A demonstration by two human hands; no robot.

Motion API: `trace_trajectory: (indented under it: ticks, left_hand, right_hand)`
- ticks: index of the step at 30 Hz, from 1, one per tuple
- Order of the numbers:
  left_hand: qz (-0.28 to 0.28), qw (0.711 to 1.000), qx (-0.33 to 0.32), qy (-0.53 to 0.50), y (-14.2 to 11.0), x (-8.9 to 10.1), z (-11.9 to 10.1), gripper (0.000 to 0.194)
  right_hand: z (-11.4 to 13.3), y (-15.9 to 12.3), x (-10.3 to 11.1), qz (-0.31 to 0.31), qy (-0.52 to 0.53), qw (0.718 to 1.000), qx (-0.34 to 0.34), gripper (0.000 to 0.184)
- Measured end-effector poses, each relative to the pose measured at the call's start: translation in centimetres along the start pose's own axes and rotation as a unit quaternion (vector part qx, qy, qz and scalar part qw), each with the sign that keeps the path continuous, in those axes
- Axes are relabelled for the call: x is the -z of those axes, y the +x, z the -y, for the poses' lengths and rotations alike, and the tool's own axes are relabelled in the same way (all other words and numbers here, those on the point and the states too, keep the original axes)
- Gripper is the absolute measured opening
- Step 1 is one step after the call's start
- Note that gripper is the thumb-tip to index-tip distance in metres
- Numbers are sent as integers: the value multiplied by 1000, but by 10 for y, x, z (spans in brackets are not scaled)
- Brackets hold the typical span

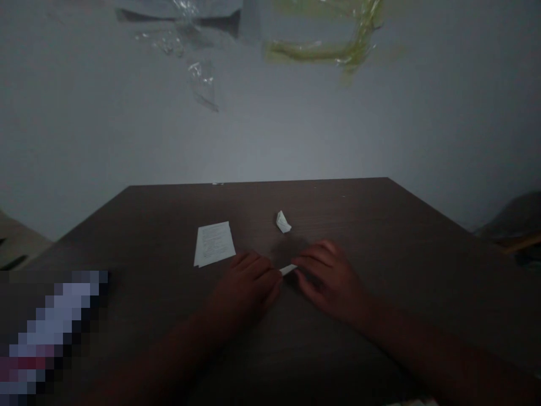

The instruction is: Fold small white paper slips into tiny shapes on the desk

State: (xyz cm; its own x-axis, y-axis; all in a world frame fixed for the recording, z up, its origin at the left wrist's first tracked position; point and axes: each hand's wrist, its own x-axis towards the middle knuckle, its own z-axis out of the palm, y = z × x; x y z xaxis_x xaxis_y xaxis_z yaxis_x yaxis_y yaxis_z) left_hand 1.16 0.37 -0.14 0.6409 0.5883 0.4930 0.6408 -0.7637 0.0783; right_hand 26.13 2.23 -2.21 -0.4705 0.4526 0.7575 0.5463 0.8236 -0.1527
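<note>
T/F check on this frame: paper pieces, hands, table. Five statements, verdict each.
1. Both hands meet at a small white paper strip. True.
2. The flat printed sheet lies right of the right hand. False: it lies beyond the left hand, on the left.
3. A small folded paper piece sits beyond the hands, untouched. True.
4. The table is white. False: dark brown wood.
5. The left hand rests on the flat sheet. False: they are apart.

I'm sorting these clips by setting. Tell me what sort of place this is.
Probably a plain room at home or in an office: a dark wooden table pushed against a bare pale wall, with clear plastic stuck on it. Both hands pinch a paper strip.
</note>
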Motion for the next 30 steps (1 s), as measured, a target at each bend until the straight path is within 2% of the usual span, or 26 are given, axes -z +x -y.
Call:
trace_trajectory:
  ticks: [2, 6, 9, 12, 17, 20, 24, 30]
  left_hand:
    - [19, 1000, 2, 13, 2, -1, -9, 19]
    - [4, 1000, -19, 21, 3, 0, -18, 19]
    - [1, 1000, -22, 21, 3, 5, -20, 26]
    - [6, 1000, -14, 20, 2, 8, -17, 31]
    - [-40, 999, -28, 23, -3, 2, -4, 19]
    - [-44, 998, -38, 29, -3, -2, -3, 17]
    - [-33, 998, -48, 26, -1, 0, -13, 19]
    - [-17, 998, -55, 34, -2, 5, -16, 19]
  right_hand:
    - [6, 0, -1, 3, 8, 1000, 3, 15]
    - [15, 2, -3, 2, 17, 1000, 13, 16]
    - [14, 4, -4, 10, 7, 1000, 11, 15]
    - [5, 4, -3, 14, -18, 1000, -1, 13]
    - [-4, 3, 0, 10, -33, 999, -40, 13]
    - [4, 4, 0, 6, -12, 1000, -22, 18]
    - [17, 5, -2, 32, 11, 999, 20, 18]
    - [12, 5, 2, 29, 17, 999, 18, 17]
